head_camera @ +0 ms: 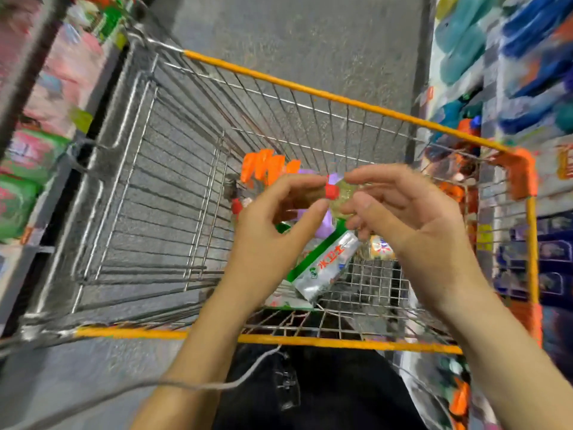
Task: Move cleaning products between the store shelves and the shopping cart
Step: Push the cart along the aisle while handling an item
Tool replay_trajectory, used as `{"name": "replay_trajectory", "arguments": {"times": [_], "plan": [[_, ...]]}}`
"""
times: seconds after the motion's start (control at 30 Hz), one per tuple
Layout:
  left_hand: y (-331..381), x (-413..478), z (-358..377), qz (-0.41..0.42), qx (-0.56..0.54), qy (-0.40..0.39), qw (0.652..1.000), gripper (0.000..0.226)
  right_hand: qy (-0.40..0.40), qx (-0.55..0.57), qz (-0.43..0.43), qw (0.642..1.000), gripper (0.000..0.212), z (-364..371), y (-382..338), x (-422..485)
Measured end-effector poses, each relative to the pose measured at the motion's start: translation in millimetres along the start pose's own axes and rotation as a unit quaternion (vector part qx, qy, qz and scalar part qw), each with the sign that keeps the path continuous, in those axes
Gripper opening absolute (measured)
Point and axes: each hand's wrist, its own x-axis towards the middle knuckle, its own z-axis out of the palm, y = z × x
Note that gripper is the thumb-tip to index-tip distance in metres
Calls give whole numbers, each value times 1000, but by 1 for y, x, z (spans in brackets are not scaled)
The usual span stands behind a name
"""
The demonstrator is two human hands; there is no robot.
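My left hand (273, 231) and my right hand (412, 218) meet above the near end of the wire shopping cart (310, 90). Between their fingertips is a small clear yellowish pack with a red part (336, 192). The left thumb and forefinger pinch it at the red end, and the right thumb and fingers curl around the clear end. A silver packet with a green stripe and red lettering (322, 265) slants just below the hands; I cannot tell whether it hangs from the pack or lies in the cart. The frame is blurred.
Under the hands the cart holds orange-capped items (266, 166), a purple item (325, 226) and a yellow pack (381, 248). Green and pink packs (18, 193) fill the left shelf. Blue and teal bottles (527, 57) line the right shelf. Grey floor lies ahead.
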Motion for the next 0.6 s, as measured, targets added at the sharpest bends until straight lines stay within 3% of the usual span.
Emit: {"name": "replay_trajectory", "arguments": {"times": [0.17,0.23,0.3,0.37,0.47,0.6], "plan": [[-59,21,-1,-50,6,8,999,18,10,-4,87,996,18,9,73,30],[-87,29,-3,-83,42,-5,996,17,2,-57,156,986,29,13,116,39],[-117,38,-4,-115,99,-24,988,13,-23,-132,221,966,26,16,162,45],[-146,45,-4,-162,184,-68,967,13,-63,-267,266,924,24,18,202,48],[-175,48,-2,-201,273,-132,932,21,-149,-461,300,822,36,20,243,45],[-191,41,-2,-237,299,-161,910,24,-179,-519,310,776,36,28,265,42]]}}
